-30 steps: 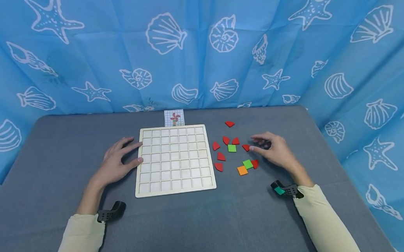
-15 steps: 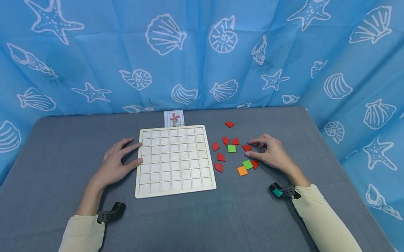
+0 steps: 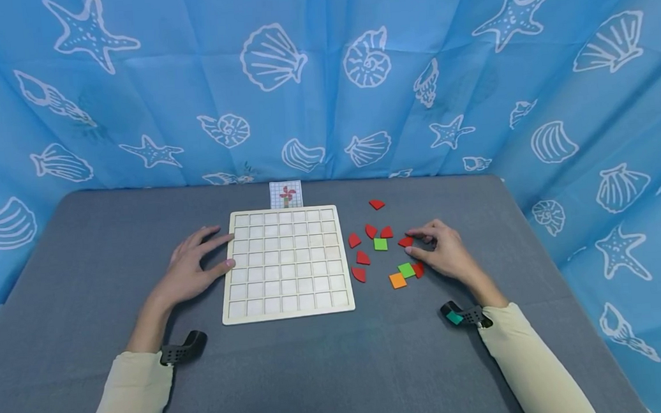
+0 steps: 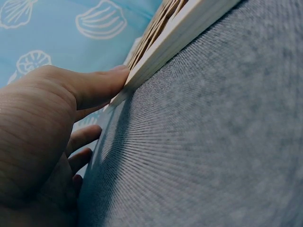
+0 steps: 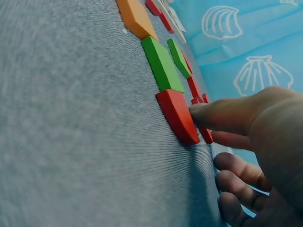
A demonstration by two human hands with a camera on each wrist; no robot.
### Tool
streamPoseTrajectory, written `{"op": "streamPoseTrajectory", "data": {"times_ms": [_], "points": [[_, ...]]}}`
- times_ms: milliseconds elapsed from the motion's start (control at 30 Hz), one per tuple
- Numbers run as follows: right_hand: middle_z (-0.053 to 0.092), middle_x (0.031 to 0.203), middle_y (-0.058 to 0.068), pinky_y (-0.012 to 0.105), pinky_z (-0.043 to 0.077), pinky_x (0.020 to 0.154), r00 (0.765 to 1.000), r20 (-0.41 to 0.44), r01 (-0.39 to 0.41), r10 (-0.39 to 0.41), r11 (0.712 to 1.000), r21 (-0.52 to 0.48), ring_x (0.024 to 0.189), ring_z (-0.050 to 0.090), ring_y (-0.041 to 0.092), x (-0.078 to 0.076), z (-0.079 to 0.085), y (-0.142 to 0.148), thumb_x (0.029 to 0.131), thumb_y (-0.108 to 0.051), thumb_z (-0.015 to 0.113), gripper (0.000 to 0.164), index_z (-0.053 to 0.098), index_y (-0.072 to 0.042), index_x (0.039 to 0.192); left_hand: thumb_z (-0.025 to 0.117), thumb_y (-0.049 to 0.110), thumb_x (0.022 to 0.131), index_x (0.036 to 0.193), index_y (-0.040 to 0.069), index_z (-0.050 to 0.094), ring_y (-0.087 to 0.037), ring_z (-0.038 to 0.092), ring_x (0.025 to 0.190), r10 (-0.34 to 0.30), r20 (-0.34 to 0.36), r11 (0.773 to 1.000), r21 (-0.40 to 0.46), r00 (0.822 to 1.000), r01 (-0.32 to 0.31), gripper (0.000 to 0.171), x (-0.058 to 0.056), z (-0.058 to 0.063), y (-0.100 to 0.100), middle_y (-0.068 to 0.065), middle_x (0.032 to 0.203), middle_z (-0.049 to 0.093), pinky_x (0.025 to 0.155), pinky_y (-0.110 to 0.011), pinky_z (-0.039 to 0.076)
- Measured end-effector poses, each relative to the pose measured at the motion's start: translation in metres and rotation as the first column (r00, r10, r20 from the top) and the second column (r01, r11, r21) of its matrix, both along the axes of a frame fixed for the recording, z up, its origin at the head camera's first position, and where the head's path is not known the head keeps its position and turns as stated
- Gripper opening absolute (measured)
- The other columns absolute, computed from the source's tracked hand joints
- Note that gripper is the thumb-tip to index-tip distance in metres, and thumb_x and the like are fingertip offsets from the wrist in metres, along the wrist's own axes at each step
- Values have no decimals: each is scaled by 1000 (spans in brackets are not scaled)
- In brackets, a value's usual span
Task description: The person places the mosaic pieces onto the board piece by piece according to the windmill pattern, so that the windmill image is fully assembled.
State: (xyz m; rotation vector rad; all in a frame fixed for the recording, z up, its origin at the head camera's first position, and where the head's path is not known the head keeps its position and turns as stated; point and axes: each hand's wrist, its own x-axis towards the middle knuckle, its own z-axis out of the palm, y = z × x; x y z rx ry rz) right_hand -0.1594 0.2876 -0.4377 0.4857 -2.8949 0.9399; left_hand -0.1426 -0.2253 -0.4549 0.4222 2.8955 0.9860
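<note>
In the head view, my left hand (image 3: 188,267) rests at the left side of a pale wooden grid board (image 3: 289,316), thumb and forefinger spread on its rim. The left wrist view shows the thumb on the board's edge (image 4: 163,49). Over on the right, my right hand (image 3: 443,246) has thumb and forefinger on either side of a red quarter-circle tile (image 3: 405,242), pinching it at the table. In the right wrist view that tile (image 5: 206,135) is partly hidden behind the thumb and a nearer red tile (image 5: 177,116).
Several more red tiles (image 3: 362,257) lie between board and right hand. Green tiles (image 3: 380,244) and an orange square (image 3: 398,280) lie among them. A small card with a pinwheel pattern (image 3: 286,194) sits behind the board. A blue shell-print curtain (image 3: 323,104) hangs beyond the grey table (image 3: 319,373).
My right hand has moved slightly left and lowered its thumb and forefinger around the red tile, closing on it. The left hand stays at the board's edge.
</note>
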Motion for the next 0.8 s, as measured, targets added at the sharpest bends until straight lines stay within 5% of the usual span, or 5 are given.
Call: {"op": "streamPoseTrajectory", "data": {"times_ms": [367,800], "points": [[58,95,11,38,39,73,1000,10,8,-8,1000,17,85,51,25,-3,7,-4,87,-14,82,26,76,-2,110,70,38,97,149,10,52,-47,13,151,-8,-5,1000,10,1000,8,62,-1,-2,-2,-23,160,30,113,-72,4],[63,102,13,36,46,68,981,50,-186,185,983,8,83,58,27,-14,49,-74,90,-18,80,28,75,-6,115,70,38,97,148,10,53,-48,15,150,-1,-18,1000,13,1000,1,61,2,0,0,-24,159,31,112,-73,6]]}}
